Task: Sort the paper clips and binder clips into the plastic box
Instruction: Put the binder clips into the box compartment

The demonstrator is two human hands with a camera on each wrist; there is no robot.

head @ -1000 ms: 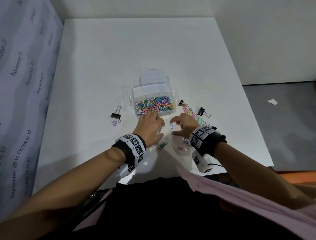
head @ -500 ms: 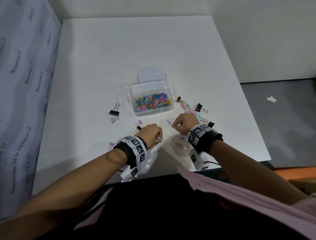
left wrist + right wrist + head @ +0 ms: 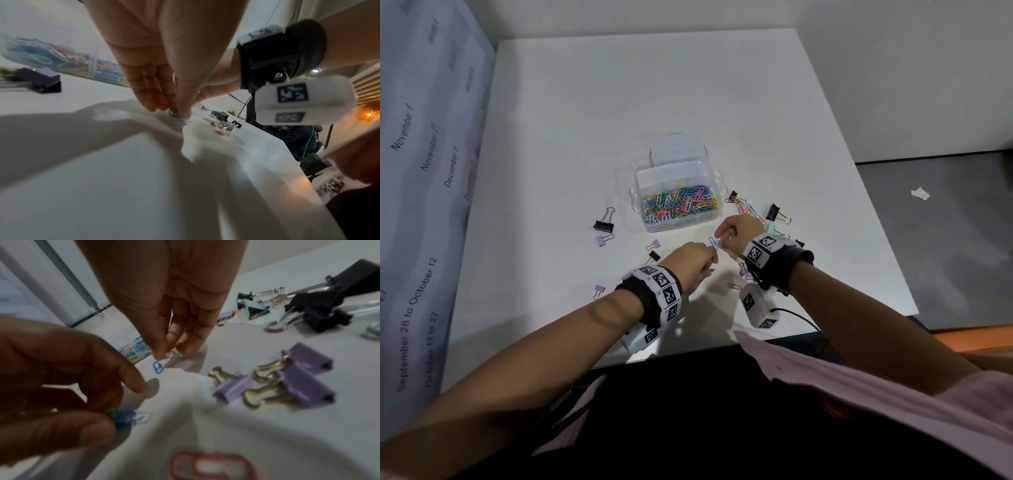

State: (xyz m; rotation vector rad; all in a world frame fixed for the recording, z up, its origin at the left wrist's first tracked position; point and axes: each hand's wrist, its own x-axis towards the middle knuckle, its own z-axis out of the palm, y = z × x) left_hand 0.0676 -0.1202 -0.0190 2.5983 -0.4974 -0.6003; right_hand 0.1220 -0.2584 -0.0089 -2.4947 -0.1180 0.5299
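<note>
The clear plastic box (image 3: 677, 229) holds a heap of coloured paper clips (image 3: 679, 206). In front of it my right hand (image 3: 719, 240) pinches a blue paper clip (image 3: 158, 367) by thumb and fingertips, just above the table. My left hand (image 3: 709, 266) is close beside it, to the near left, pinching a small bunch of green and blue paper clips (image 3: 121, 416). A pink paper clip (image 3: 734, 286) lies on the table near both hands. Purple binder clips (image 3: 287, 386) lie under my right wrist. More paper clips (image 3: 748, 210) lie right of the box.
Black binder clips lie left of the box (image 3: 604, 224) and to its right (image 3: 774, 213). Small purple binder clips (image 3: 604, 240) are scattered at the left, and one black (image 3: 654, 256) by my left hand. The table's near edge (image 3: 791, 335) runs close under my wrists.
My left hand has drawn back from the box's front wall toward the near edge and now holds clips beside my right hand. The right hand still holds the blue clip.
</note>
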